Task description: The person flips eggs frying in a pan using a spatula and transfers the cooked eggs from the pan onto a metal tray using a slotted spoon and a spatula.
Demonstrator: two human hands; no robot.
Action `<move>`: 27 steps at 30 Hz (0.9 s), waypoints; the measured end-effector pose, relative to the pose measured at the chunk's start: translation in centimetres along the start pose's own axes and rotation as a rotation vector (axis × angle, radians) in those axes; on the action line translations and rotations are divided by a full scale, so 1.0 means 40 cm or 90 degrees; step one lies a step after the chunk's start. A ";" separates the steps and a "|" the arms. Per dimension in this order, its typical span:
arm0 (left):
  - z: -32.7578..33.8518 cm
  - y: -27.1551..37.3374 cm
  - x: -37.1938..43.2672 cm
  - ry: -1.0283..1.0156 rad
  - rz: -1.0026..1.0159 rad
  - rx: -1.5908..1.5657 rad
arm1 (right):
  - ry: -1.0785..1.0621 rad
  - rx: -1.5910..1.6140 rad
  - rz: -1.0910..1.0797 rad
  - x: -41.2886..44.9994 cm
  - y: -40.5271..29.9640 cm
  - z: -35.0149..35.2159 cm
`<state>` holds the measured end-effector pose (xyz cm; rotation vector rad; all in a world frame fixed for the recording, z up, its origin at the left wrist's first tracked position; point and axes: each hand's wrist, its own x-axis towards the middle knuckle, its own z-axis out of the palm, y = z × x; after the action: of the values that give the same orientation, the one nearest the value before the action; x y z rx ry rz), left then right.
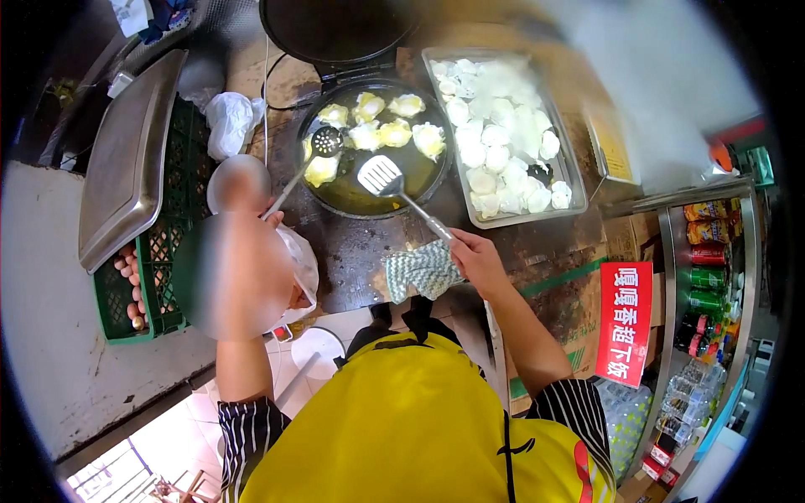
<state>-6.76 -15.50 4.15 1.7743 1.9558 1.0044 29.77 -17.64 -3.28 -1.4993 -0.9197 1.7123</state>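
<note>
My left hand (272, 217), partly blurred, grips the handle of a perforated ladle (327, 141). The ladle's round head is over the left side of a round electric griddle pan (377, 210), among several frying eggs (395, 133) in yellowish oil. In my right hand (479, 259) is a slotted metal turner (380, 176), its blade above the oil in the front part of the pan. Beneath that hand lies a knitted cloth (424, 270) at the counter's front edge. Right of the pan, a rectangular metal tray (528, 219) holds many cooked eggs (497, 157), partly veiled by steam.
A green crate (160, 276) with brown eggs stands at left, a metal pan (129, 163) leaning on top. White plastic bags (229, 122) lie near it. The griddle's dark lid (336, 28) is raised behind. Shelves (670, 302) of drinks and a red sign (624, 324) stand at right.
</note>
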 end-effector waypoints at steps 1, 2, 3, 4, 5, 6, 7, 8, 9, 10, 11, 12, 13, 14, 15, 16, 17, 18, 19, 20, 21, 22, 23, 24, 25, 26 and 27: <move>-0.013 0.004 0.005 -0.010 0.014 0.031 | -0.029 -0.014 0.006 0.010 0.005 0.014; -0.030 0.011 0.010 -0.020 0.027 0.063 | -0.060 -0.028 0.011 0.020 0.008 0.027; -0.043 0.018 0.018 -0.031 0.041 0.095 | -0.060 -0.028 0.012 0.031 0.008 0.036; -0.054 0.024 0.024 -0.042 0.056 0.127 | -0.081 -0.071 0.003 0.044 0.006 0.044; -0.059 0.024 0.030 -0.053 0.070 0.159 | -0.102 -0.114 -0.006 0.056 0.007 0.053; -0.062 0.023 0.031 -0.051 0.068 0.163 | -0.077 -0.105 -0.004 0.077 0.025 0.071; -0.056 0.024 0.030 -0.054 0.071 0.215 | -0.082 -0.103 -0.004 0.095 0.034 0.077; -0.045 0.026 0.029 -0.056 0.075 0.266 | -0.092 -0.127 -0.017 0.113 0.040 0.080; -0.031 0.023 0.027 -0.059 0.076 0.317 | -0.105 -0.152 -0.030 0.121 0.033 0.093; -0.018 0.016 0.027 -0.062 0.077 0.368 | -0.093 -0.148 -0.009 0.119 0.024 0.108; -0.008 0.005 0.030 -0.065 0.079 0.419 | -0.097 -0.147 -0.008 0.124 0.021 0.123; -0.001 -0.004 0.038 -0.121 0.075 0.435 | -0.102 -0.140 -0.005 0.130 0.018 0.135; 0.012 -0.004 0.036 -0.133 0.083 0.450 | -0.106 -0.132 -0.002 0.136 0.018 0.145; 0.028 0.000 0.034 -0.134 0.113 0.494 | -0.110 -0.132 -0.001 0.143 0.025 0.154; 0.048 0.024 0.038 -0.137 0.147 0.535 | -0.113 -0.113 -0.008 0.153 0.037 0.157; 0.062 0.035 0.035 -0.139 0.146 0.536 | -0.118 -0.094 -0.015 0.158 0.047 0.163; 0.073 0.044 0.033 -0.153 0.181 0.572 | -0.118 -0.093 -0.013 0.160 0.055 0.170; 0.080 0.051 0.032 -0.166 0.217 0.609 | -0.109 -0.076 -0.012 0.159 0.060 0.182; 0.088 0.051 0.032 -0.166 0.215 0.612 | -0.100 -0.059 -0.011 0.159 0.065 0.193; 0.099 0.046 0.034 -0.184 0.205 0.606 | -0.102 -0.057 -0.011 0.159 0.069 0.203; 0.109 0.045 0.035 -0.203 0.196 0.599 | -0.092 -0.049 -0.007 0.160 0.074 0.212; 0.115 0.051 0.036 -0.221 0.165 0.595 | -0.081 -0.040 -0.003 0.162 0.078 0.220; 0.118 0.051 0.036 -0.222 0.165 0.597 | -0.082 -0.038 -0.003 0.166 0.082 0.230; 0.123 0.052 0.036 -0.227 0.186 0.621 | -0.095 -0.012 0.002 0.169 0.086 0.237; 0.125 0.052 0.036 -0.231 0.207 0.645 | -0.109 0.014 0.007 0.172 0.091 0.242; 0.125 0.052 0.035 -0.232 0.208 0.647 | -0.110 0.017 0.007 0.176 0.097 0.247; 0.122 0.051 0.036 -0.233 0.207 0.635 | -0.094 -0.002 -0.008 0.182 0.104 0.253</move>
<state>-2.33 -12.78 2.42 2.5716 2.0885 -0.3633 18.77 -14.43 -9.68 -1.3799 -1.0061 1.8329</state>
